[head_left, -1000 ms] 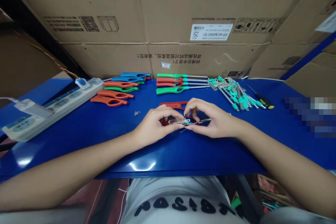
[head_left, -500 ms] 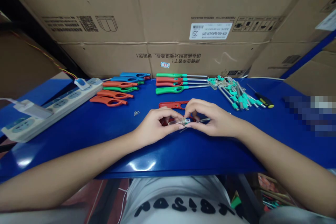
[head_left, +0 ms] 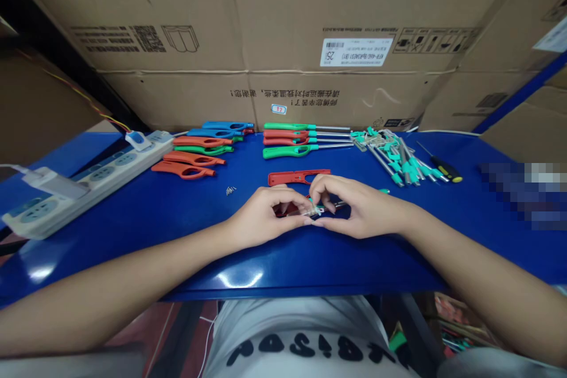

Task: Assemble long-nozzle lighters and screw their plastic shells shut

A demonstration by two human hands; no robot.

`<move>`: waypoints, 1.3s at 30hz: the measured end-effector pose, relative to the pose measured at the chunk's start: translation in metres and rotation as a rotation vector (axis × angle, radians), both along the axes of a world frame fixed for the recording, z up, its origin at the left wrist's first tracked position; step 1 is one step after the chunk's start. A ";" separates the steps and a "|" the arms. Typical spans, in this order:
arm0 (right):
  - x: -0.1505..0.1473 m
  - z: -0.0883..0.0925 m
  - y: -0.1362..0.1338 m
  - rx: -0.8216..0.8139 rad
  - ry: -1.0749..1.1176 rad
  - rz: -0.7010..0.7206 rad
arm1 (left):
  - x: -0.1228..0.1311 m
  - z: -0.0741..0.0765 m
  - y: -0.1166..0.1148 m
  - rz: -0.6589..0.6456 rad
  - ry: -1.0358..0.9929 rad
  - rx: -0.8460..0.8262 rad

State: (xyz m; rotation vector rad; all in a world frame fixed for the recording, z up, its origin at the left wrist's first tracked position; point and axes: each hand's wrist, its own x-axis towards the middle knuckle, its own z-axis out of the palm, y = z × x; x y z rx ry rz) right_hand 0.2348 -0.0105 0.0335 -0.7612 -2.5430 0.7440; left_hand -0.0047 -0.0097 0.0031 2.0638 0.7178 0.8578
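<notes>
Thumb and fingers of my left hand (head_left: 257, 218) pinch a small clear plastic fuel tank (head_left: 302, 213). My right hand (head_left: 361, 207) is closed at the tank's white end, its thumb and fingertips meeting those of the left. Behind the fingers lies a red lighter shell (head_left: 286, 209), mostly hidden. A metal tube (head_left: 340, 205) shows within the curl of my right hand, and a turquoise tip (head_left: 384, 191) sticks out beyond the knuckles. Just past both hands, another red half shell (head_left: 287, 178) rests on the blue table (head_left: 239, 260).
Orange, green and blue lighter handles (head_left: 190, 172) lie at left beside a power strip (head_left: 101, 174). Assembled lighters (head_left: 287, 152) sit at the back. A heap of metal tubes (head_left: 398, 159), a screwdriver (head_left: 445, 170) and small screws (head_left: 230, 191) are around. Cardboard (head_left: 283, 23) walls the back.
Both hands have dropped slightly toward me, still pinching the tank. More of the red half shell and the turquoise tip now show past my right hand.
</notes>
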 end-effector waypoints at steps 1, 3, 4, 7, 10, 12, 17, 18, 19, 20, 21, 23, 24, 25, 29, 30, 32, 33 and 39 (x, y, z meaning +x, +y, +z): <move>0.000 0.000 0.000 0.000 0.002 0.005 | 0.000 0.000 0.000 0.002 0.002 0.001; 0.001 0.000 0.000 0.007 0.015 0.007 | 0.000 0.000 0.000 0.002 0.005 -0.001; 0.001 0.000 0.001 0.011 0.027 0.007 | 0.000 -0.001 0.000 0.002 0.006 -0.008; 0.000 -0.001 0.002 0.030 0.063 0.003 | 0.000 0.000 0.000 -0.006 0.006 -0.035; -0.001 -0.001 0.003 0.050 0.077 -0.002 | 0.001 0.001 0.001 -0.017 0.018 -0.039; 0.000 -0.001 0.004 0.061 0.074 -0.008 | 0.001 0.001 0.000 -0.020 0.032 -0.024; 0.002 -0.002 0.006 0.111 0.075 -0.015 | 0.002 0.001 -0.001 -0.019 0.041 0.016; 0.002 -0.002 0.006 0.121 0.078 -0.018 | 0.002 0.001 -0.001 -0.022 0.038 0.017; 0.002 -0.002 0.006 0.127 0.078 -0.022 | 0.002 0.000 -0.001 -0.024 0.036 0.016; 0.001 -0.002 0.006 0.130 0.075 -0.026 | 0.002 0.000 -0.002 -0.025 0.033 0.016; 0.001 -0.001 0.005 0.126 0.070 -0.028 | 0.001 0.000 -0.002 -0.025 0.032 0.019; 0.000 -0.001 0.005 0.102 0.056 -0.028 | 0.001 0.000 -0.002 -0.020 0.034 0.039; 0.000 -0.001 0.004 0.084 0.051 -0.023 | 0.001 0.000 -0.002 -0.017 0.039 0.055; 0.000 -0.001 0.004 0.067 0.048 -0.019 | 0.001 0.000 -0.002 -0.016 0.047 0.073; -0.002 -0.001 0.003 0.024 0.032 -0.023 | 0.000 0.001 -0.003 -0.038 0.093 0.160; -0.002 0.000 0.002 0.018 0.026 -0.028 | 0.000 0.001 -0.003 -0.047 0.101 0.180; -0.003 0.000 0.002 0.001 0.017 -0.033 | 0.000 0.001 -0.002 -0.055 0.110 0.210; -0.003 0.000 0.002 -0.008 0.016 -0.034 | -0.001 0.001 -0.002 -0.056 0.110 0.222; -0.002 0.000 0.001 -0.021 0.007 -0.040 | -0.001 -0.001 -0.001 -0.040 0.101 0.254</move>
